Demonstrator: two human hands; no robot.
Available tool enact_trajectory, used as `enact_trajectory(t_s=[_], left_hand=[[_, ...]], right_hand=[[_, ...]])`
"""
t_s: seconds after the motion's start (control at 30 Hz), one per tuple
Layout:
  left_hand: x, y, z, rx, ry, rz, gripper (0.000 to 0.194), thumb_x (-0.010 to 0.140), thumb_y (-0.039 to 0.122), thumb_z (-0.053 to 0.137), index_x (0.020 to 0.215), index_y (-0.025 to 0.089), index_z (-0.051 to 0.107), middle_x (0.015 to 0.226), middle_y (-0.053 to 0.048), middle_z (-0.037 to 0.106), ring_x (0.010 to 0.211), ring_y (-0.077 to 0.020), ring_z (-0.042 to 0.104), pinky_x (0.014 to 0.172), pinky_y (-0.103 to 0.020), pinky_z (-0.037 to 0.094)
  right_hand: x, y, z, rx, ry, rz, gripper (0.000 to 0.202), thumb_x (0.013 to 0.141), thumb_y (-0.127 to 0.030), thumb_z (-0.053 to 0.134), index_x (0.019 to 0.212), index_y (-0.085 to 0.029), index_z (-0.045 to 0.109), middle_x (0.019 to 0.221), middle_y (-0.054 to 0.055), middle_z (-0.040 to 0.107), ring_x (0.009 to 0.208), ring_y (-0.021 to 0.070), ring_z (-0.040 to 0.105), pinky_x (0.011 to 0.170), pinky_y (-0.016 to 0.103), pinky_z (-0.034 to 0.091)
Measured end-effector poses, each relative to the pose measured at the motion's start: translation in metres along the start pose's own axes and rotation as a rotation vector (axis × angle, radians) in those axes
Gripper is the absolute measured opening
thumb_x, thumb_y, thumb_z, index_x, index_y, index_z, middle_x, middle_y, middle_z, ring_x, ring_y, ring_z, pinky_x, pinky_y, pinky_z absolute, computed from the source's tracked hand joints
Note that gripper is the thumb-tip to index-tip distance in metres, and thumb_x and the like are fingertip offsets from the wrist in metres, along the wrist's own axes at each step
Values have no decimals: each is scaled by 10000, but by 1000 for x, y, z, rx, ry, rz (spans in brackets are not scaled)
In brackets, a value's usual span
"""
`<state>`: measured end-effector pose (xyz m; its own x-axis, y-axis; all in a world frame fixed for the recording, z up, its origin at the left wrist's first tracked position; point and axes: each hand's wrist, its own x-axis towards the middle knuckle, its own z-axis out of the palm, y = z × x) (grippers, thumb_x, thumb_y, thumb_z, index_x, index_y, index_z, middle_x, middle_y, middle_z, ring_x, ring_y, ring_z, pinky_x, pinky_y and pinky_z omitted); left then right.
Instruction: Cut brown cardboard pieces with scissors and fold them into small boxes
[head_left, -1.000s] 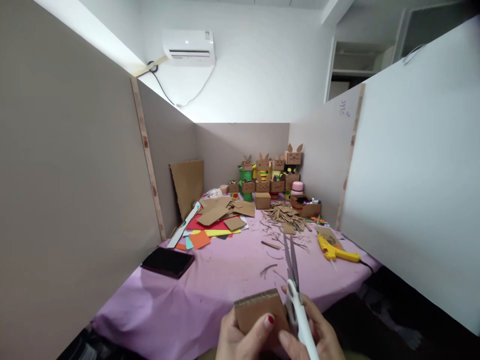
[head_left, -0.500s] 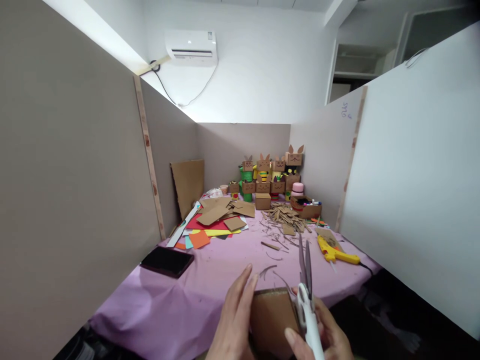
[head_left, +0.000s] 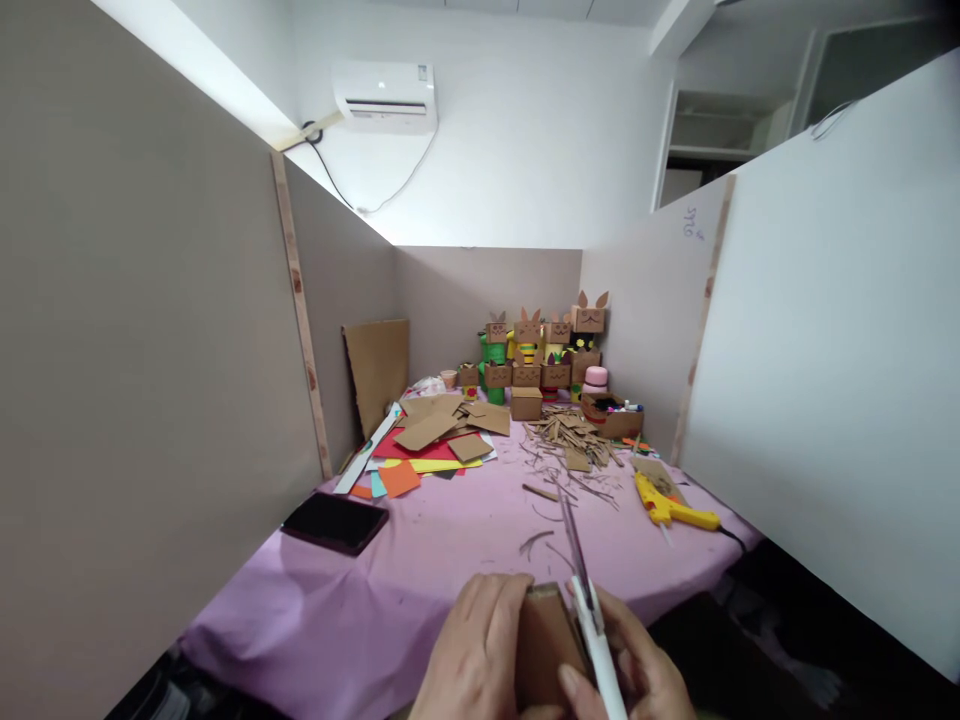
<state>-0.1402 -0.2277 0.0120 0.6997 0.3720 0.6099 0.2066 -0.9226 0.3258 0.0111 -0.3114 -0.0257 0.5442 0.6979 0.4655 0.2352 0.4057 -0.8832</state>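
Note:
A small brown cardboard box (head_left: 547,640) is near the bottom edge of the view, close to my body. My left hand (head_left: 480,645) wraps round its left side, fingers bent over the top edge. White-handled scissors (head_left: 592,625) are in my right hand (head_left: 641,655), their blades pointing up and away over the table. The thumb of my right hand also presses on the box's near face. The blades look nearly closed and lie alongside the box's right edge. The lower part of the box is cut off by the frame.
On the purple cloth (head_left: 450,540) lie a black phone (head_left: 335,522), a yellow glue gun (head_left: 675,503), coloured paper and cardboard sheets (head_left: 427,428), and cardboard scraps (head_left: 574,435). Cardboard animal figures (head_left: 526,375) stand at the back beside an open box of pens (head_left: 611,415). Partitions enclose the table.
My left hand's fingers have curled over the box, and the box has turned so less of its face shows. The scissors have swung left, their blades coming closer together.

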Motion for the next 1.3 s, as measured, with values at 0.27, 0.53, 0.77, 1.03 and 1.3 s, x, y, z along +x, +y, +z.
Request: enact_trajectory(t_s=[0.27,0.53,0.77,1.03,1.3], left_hand=[[19,10,-26,-619,-85,-514,210,815,343,539,854,172,656,798,-64,685,737,-202,600,647,-260,448],[16,-21,4,-1067,249,-688,263,679,374,697,821,153,690,776,-57,707,735,-194,602,662,-251,440],[31,-54,22,-1030,321,-693,233,750,314,626,918,154,645,910,-71,711,890,-223,620,775,-290,457],[44,-76,40,-938,288,-645,209,740,285,617,909,162,620,939,-69,690,953,-226,599,831,-292,447],[44,-76,41,-814,327,-657,222,768,305,585,944,168,583,958,-72,644,962,-232,565,875,-317,409]], right_hand=[[29,-33,-9,-70,-354,-24,485,630,-118,638,1104,-216,606,1032,64,716,912,233,663,782,277,512],[117,13,-38,-682,-381,55,489,632,-188,679,1116,-201,610,833,41,699,773,249,617,707,342,454],[144,51,-42,-646,-324,4,174,718,-201,673,885,-156,692,956,79,668,988,257,563,913,454,369],[99,43,51,-194,-115,91,566,933,-497,183,986,-185,653,985,87,702,936,217,640,796,317,501],[95,51,75,-30,-119,17,319,919,-414,424,876,-162,615,842,22,645,839,181,606,783,373,456]])
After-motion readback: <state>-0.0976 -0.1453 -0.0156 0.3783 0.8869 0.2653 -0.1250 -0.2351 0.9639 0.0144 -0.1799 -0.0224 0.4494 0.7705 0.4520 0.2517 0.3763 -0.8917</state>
